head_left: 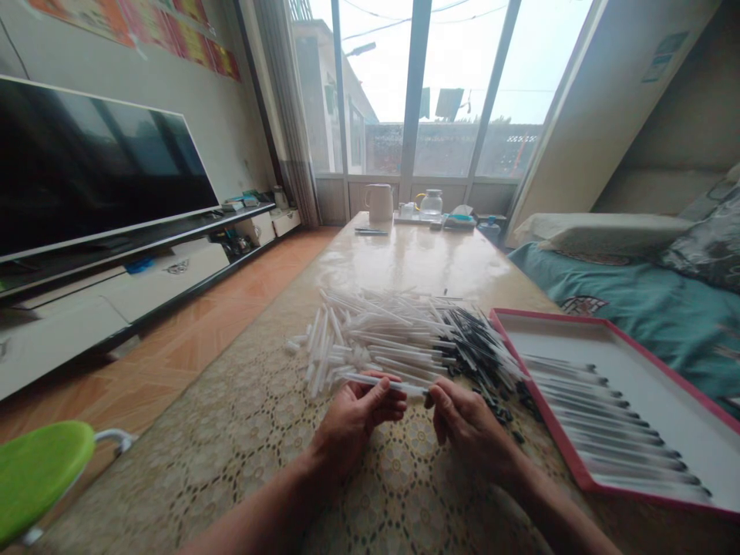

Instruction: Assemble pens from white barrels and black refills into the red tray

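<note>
Left hand [355, 412] clamped on white pen [415, 390], right hand [467, 422] on dark cap [428, 400]; posters [190, 42] illegible.

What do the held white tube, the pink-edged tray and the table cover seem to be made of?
White tube: probably plastic, smooth; it looks pale and slightly translucent.
Pink-edged tray: likely cardboard, fairly matte, judging by its thin, straight walls; plastic is possible.
Table cover: perhaps vinyl, patterned; light glares off its far end, suggesting a glossy surface.

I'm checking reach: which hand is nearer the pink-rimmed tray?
Right. The right hand is left of the pink-rimmed tray; the left hand is farther left.
</note>
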### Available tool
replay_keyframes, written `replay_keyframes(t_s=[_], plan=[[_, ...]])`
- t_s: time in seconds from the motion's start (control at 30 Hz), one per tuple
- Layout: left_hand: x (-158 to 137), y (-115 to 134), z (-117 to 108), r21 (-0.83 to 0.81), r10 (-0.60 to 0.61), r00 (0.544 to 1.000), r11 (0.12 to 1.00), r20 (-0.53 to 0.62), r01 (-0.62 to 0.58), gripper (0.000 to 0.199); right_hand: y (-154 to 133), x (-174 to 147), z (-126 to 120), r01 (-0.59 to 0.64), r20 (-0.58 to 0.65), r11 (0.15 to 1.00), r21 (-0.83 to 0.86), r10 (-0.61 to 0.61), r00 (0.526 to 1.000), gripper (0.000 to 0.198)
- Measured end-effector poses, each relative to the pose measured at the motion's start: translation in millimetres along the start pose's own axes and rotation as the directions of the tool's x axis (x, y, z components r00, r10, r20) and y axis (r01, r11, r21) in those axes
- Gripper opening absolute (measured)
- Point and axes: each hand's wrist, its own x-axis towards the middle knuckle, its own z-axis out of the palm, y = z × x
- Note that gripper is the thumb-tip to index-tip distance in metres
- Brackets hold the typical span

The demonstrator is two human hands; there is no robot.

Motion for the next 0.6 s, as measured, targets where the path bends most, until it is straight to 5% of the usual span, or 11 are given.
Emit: replay_keyframes(t_s=[0.6], plan=[[0.3, -2.2, -1.2, 0.015, 0.007, 1.0, 1.0, 0.008, -0.007, 0.025, -0.2, -0.1, -3.0, 0.027, -0.006, 0.998, -0.058, -0.027, 1.0, 0.029]])
